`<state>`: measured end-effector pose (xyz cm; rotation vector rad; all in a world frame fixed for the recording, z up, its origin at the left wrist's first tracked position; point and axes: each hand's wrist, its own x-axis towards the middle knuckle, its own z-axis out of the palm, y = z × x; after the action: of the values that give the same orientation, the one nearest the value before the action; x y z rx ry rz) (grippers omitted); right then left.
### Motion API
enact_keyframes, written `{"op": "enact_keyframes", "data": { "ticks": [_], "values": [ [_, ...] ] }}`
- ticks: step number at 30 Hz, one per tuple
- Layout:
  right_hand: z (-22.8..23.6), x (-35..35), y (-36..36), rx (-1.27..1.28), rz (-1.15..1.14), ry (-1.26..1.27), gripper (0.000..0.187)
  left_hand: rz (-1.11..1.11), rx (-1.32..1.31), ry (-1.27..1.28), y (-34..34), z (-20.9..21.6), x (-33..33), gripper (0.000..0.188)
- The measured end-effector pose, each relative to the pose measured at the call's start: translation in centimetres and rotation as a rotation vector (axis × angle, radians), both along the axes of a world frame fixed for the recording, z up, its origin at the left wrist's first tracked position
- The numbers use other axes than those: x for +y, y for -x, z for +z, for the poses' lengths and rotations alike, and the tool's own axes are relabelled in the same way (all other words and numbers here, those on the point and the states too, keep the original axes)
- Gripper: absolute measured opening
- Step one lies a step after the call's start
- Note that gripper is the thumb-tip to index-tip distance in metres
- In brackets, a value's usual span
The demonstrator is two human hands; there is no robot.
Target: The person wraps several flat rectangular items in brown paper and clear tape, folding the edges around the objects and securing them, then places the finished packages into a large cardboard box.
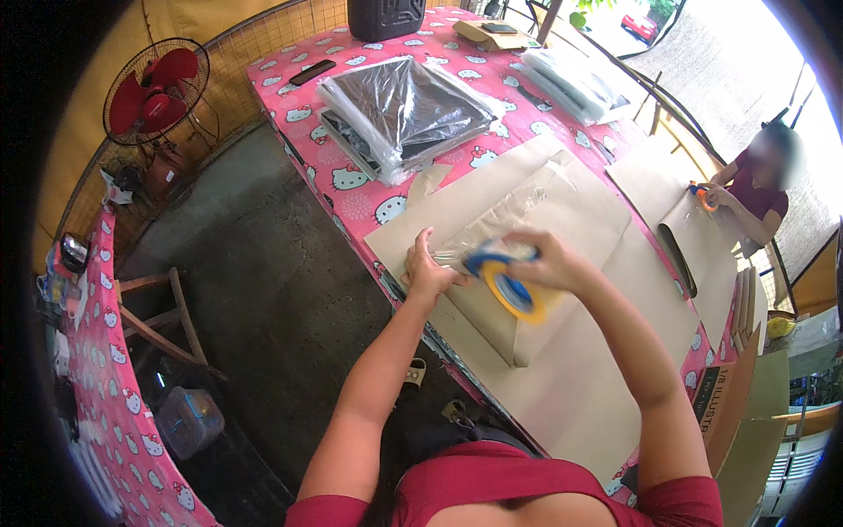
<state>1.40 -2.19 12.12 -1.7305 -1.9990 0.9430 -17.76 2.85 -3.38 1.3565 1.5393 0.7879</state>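
Note:
A flat package wrapped in brown kraft paper (575, 224) lies on a larger brown paper sheet (606, 369) at the table's near side. Shiny clear tape (500, 215) runs along the package's upper left part. My right hand (553, 262) grips a blue and yellow tape dispenser (518, 294), blurred by motion, above the package. At the package's left end, my left hand (428, 270) rests with its thumb and fingers apart, close to the tape and the dispenser.
Plastic-wrapped dark framed panels (413, 110) lie farther back, with another clear-wrapped stack (575, 83) to their right. Across the table a co-worker (760, 180) holds an orange-handled tool over brown paper. A red fan (158, 97) and wooden stool (167, 316) stand left.

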Motion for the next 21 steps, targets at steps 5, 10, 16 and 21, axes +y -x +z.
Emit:
{"op": "enact_keyframes", "data": {
  "ticks": [5,10,16,21],
  "values": [
    [1.9,-10.5,-6.2,-0.013,-0.077,0.237,0.058,-0.071,0.19,0.016,0.2,1.5,-0.2,0.11],
    [4.5,-4.6,-3.2,-0.469,0.074,0.566,0.051,-0.605,1.119,-1.047,-2.8,3.7,0.1,0.096],
    [2.0,5.8,-1.0,-0.573,-0.398,1.205,0.042,-0.471,0.689,-0.507,-5.0,0.7,0.3,0.092],
    [2.4,-9.0,-11.8,-0.514,-0.478,0.742,0.051,-0.591,0.758,-0.384,-5.2,2.5,0.5,0.093]
  ]
}}
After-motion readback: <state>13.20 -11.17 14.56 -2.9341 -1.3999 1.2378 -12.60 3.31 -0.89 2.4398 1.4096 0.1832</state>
